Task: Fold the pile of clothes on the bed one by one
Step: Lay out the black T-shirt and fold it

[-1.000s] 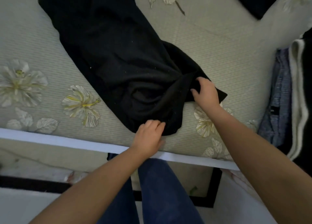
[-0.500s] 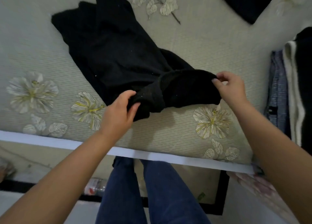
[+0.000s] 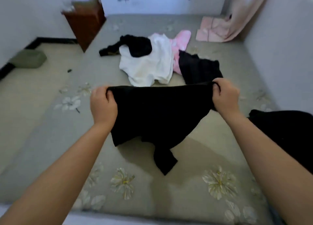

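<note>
Head view: a person's left hand (image 3: pixel 103 106) and right hand (image 3: pixel 226 95) each clench a top corner of a black garment (image 3: pixel 157 112), held stretched above the floral bed (image 3: pixel 50 123); the unfolded clothes pile (image 3: pixel 149 63) lies beyond.

Lifted clear of the grey flower-printed bed (image 3: pixel 50 123) since a second ago: soft black knitted garment (image 3: pixel 157 116), then lying bunched on the mattress, now hanging stretched in the air. Left hand (image 3: pixel 103 106) and right hand (image 3: pixel 225 95) moved apart and upward, each fisted on an end of the top edge. View raised too, newly taking in the pile of white, pink and black clothes (image 3: pixel 152 62) farther back.
</note>
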